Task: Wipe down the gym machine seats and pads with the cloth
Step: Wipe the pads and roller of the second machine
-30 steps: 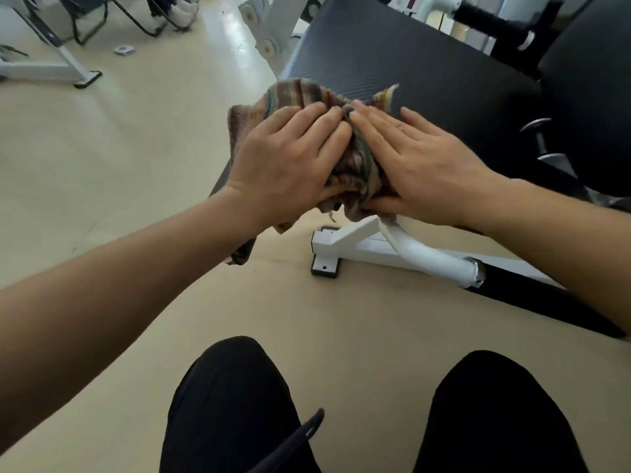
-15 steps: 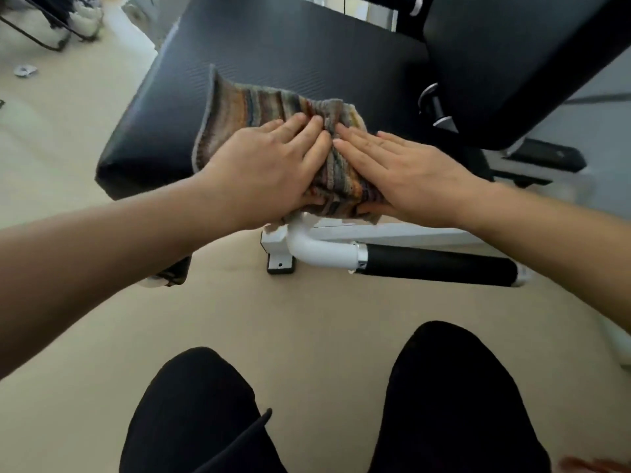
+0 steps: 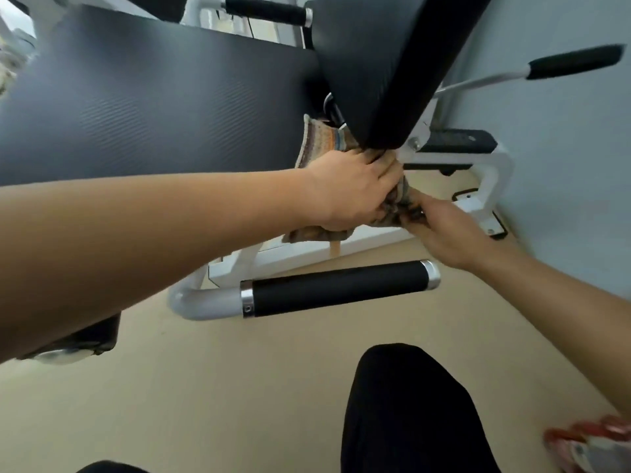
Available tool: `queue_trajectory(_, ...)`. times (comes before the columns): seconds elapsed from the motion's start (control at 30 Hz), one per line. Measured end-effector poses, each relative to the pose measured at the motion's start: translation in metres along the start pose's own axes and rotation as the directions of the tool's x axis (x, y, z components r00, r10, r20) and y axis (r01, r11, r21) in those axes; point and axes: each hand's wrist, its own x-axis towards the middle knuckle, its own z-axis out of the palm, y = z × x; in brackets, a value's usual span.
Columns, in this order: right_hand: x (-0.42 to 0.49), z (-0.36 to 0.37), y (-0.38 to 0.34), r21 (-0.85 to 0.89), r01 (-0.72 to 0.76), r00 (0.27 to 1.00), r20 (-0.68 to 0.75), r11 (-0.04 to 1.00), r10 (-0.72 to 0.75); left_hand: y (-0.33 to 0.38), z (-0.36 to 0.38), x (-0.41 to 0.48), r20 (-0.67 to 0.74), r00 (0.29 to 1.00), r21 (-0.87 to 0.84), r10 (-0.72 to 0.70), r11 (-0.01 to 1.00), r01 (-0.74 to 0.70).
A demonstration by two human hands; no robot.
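A striped multicoloured cloth (image 3: 322, 141) is bunched at the right end of the wide black seat pad (image 3: 143, 107), just below the lower corner of the tilted black back pad (image 3: 382, 63). My left hand (image 3: 351, 189) presses and grips the cloth from above at the seat's edge. My right hand (image 3: 440, 227) pinches the cloth's hanging end from the right side. Part of the cloth droops under my left hand toward the white frame.
A white frame tube with a black foam handle (image 3: 338, 291) juts out below my hands. Another black-tipped lever (image 3: 573, 63) sticks out at the upper right by the pale wall. My black-trousered knee (image 3: 409, 411) is low in view. A red wrapper (image 3: 594, 442) lies at the bottom right.
Both hands slid the cloth rightward along the seat pad to its right end under the back pad. Flat palms have turned into a gripping hold on the bunched cloth.
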Motion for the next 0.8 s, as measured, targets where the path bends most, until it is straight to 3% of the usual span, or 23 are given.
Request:
queue_trajectory(0.03,-0.004,0.006,-0.003,0.294,-0.029,0.999,0.029,0.955,0.022,-0.005,0.002,-0.006,0.008,0.999,0.000,0.041,0.999,-0.041)
queue_trajectory(0.1,0.000,0.018,-0.010,0.751,-0.089,0.996,0.070,0.654,0.055,-0.016,0.006,-0.026,-0.015,0.995,0.045,0.101,0.994,-0.101)
queue_trajectory(0.13,0.006,0.025,-0.014,0.860,-0.109,0.993,0.078,0.498,0.083,-0.020,0.009,-0.034,-0.033,0.993,0.067,0.111,0.992,-0.109)
queue_trajectory(0.17,0.014,0.032,-0.017,0.911,-0.131,0.986,0.079,0.391,0.145,-0.021,0.011,-0.038,-0.037,0.994,0.068,0.105,0.992,-0.102)
queue_trajectory(0.27,0.037,0.037,-0.030,0.967,-0.157,0.924,0.072,0.203,0.375,-0.017,0.008,-0.023,0.012,0.998,-0.003,0.065,0.998,-0.065)
queue_trajectory(0.4,0.064,0.024,-0.036,0.986,-0.157,0.914,0.123,0.056,0.386,-0.016,0.007,0.006,0.067,0.998,-0.106,0.022,0.994,-0.015)
queue_trajectory(0.47,0.066,0.019,-0.037,0.986,-0.157,0.913,0.121,0.063,0.389,-0.015,0.009,0.013,0.071,0.997,-0.110,0.002,0.994,0.006)
queue_trajectory(0.6,0.043,0.027,-0.043,0.962,-0.186,0.900,0.085,0.200,0.427,-0.017,0.005,-0.007,0.074,0.993,-0.078,0.092,0.993,-0.086)
queue_trajectory(0.63,0.034,0.029,-0.044,0.941,-0.181,0.911,0.052,0.284,0.409,-0.021,0.003,-0.020,0.085,0.987,-0.056,0.139,0.989,-0.135)
queue_trajectory(0.73,0.012,0.026,-0.046,0.737,-0.109,0.971,-0.066,0.667,0.231,-0.035,-0.001,-0.058,0.148,0.964,-0.013,0.222,0.975,-0.223)
queue_trajectory(0.8,0.015,0.020,-0.044,0.646,-0.091,0.984,-0.059,0.758,0.169,-0.037,-0.001,-0.063,0.142,0.970,-0.011,0.198,0.980,-0.199)
